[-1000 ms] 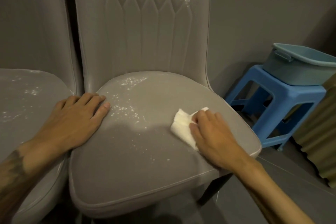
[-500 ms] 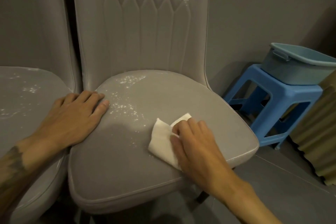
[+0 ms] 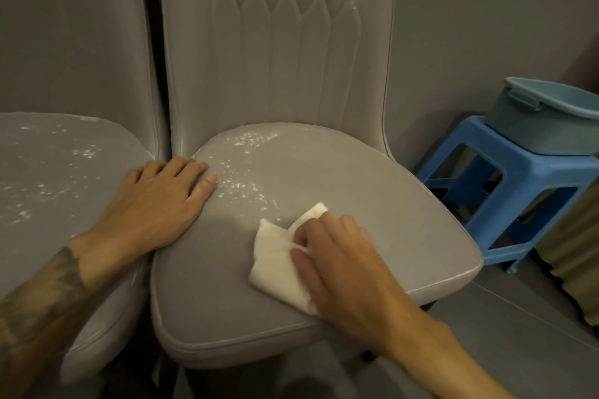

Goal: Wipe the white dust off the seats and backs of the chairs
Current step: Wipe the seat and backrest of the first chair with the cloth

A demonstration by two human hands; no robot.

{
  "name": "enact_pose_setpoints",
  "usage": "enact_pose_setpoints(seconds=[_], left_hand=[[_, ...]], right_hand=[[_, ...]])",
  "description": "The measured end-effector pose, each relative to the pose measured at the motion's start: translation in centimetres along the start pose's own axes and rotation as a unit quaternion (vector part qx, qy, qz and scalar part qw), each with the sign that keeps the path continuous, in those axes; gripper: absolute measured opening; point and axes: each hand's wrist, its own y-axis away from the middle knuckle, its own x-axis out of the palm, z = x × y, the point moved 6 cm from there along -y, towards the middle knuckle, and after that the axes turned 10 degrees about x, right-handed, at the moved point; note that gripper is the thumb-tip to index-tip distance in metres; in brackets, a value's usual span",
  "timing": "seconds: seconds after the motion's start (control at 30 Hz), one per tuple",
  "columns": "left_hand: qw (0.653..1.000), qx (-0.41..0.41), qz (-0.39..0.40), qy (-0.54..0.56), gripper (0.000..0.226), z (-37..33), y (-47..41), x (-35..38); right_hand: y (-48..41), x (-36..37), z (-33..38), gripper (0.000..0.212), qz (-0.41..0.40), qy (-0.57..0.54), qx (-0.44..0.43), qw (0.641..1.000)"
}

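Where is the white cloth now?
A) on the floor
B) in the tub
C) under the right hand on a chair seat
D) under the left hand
C: the right hand holds the cloth against the seat; the left hand rests flat, holding nothing.

The right hand (image 3: 346, 269) covers the near right part of the folded white cloth (image 3: 275, 266) (how far it reaches under the palm cannot be told) near the seat's front edge on the grey upholstered chair (image 3: 324, 178). A second grey chair (image 3: 64, 178) is cut by the left edge, the blue-grey plastic tub (image 3: 534, 129) by the right.
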Motion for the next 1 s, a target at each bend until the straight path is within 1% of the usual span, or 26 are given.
enact_pose_setpoints(seconds=[0.03, 0.1, 0.17, 0.23, 0.3, 0.37, 0.4, 0.47, 0.53, 0.57, 0.63, 0.7, 0.77, 0.8, 0.9, 0.93, 0.97, 1.0], left_hand=[[1.0, 0.0, 0.001, 0.001, 0.062, 0.0, -0.1, 0.0], [1.0, -0.004, 0.004, 0.008, 0.06, -0.2, -0.1, 0.0], [1.0, -0.008, 0.005, 0.014, 0.058, -0.4, 0.0, -0.1], [1.0, -0.009, 0.004, 0.011, 0.056, -0.6, 0.0, -0.3], [1.0, -0.011, 0.005, 0.009, 0.056, -0.6, 0.0, -0.3], [1.0, -0.011, 0.007, 0.009, 0.057, -0.6, 0.0, -0.3], [1.0, -0.009, 0.008, 0.009, 0.056, -0.6, 0.0, -0.3], [1.0, -0.008, 0.01, 0.006, 0.057, -0.6, 0.1, -0.3], [1.0, -0.008, 0.009, 0.006, 0.057, -0.7, 0.1, -0.3], [1.0, -0.008, 0.008, 0.008, 0.056, -0.7, 0.0, -0.4], [1.0, -0.009, 0.007, 0.012, 0.055, -0.7, 0.0, -0.4], [1.0, -0.009, 0.006, 0.011, 0.055, -0.7, 0.0, -0.4], [1.0, -0.008, 0.004, 0.009, 0.056, -0.7, 0.0, -0.4], [1.0, -0.006, 0.002, 0.009, 0.057, -0.7, 0.0, -0.4], [1.0, -0.003, -0.01, 0.017, 0.057, -0.8, 0.1, -0.8], [1.0, -0.002, -0.016, 0.019, 0.057, -0.7, 0.2, -0.9], [1.0, 0.0, -0.018, 0.019, 0.057, -0.7, 0.2, -1.1], [1.0, 0.002, -0.017, 0.018, 0.057, -0.5, 0.2, -1.3]], right_hand=[[-0.4, -0.3, -1.3, 0.025, 0.009, 0.007, 0.007, 1.0], [-1.6, -1.0, -3.6, 0.022, 0.026, 0.01, 0.051, 0.998], [-2.7, -0.8, -3.4, 0.019, 0.027, 0.02, 0.07, 0.997], [-3.1, 0.2, -1.3, 0.021, 0.027, 0.034, 0.041, 0.998], [-2.9, 0.7, 0.2, 0.023, 0.028, 0.014, -0.003, 0.999], [-3.3, 0.5, -0.2, 0.022, 0.043, 0.009, -0.031, 0.999], [-3.9, 0.3, -1.0, 0.021, 0.05, 0.016, -0.031, 0.998], [-5.7, 0.0, -2.7, 0.023, 0.064, 0.031, 0.012, 0.997], [-6.9, 0.2, -3.1, 0.024, 0.055, 0.036, 0.051, 0.996], [-7.0, 0.5, -2.5, 0.024, 0.045, 0.036, 0.047, 0.997], [-6.0, 1.3, -0.4, 0.022, 0.03, 0.014, -0.009, 0.999], [-4.3, 1.3, 1.0, 0.023, 0.041, -0.019, -0.071, 0.996], [-4.6, 1.0, 0.1, 0.025, 0.059, -0.011, -0.099, 0.993], [-5.6, 0.9, -0.8, 0.025, 0.061, 0.003, -0.09, 0.994], [-9.4, 0.7, -3.4, 0.023, 0.073, 0.025, 0.024, 0.997], [-9.9, 1.1, -3.3, 0.023, 0.073, 0.022, 0.041, 0.996], [-9.9, 1.6, -2.4, 0.023, 0.066, 0.021, 0.029, 0.997], [-9.3, 2.2, -1.1, 0.024, 0.054, 0.016, -0.008, 0.998]])
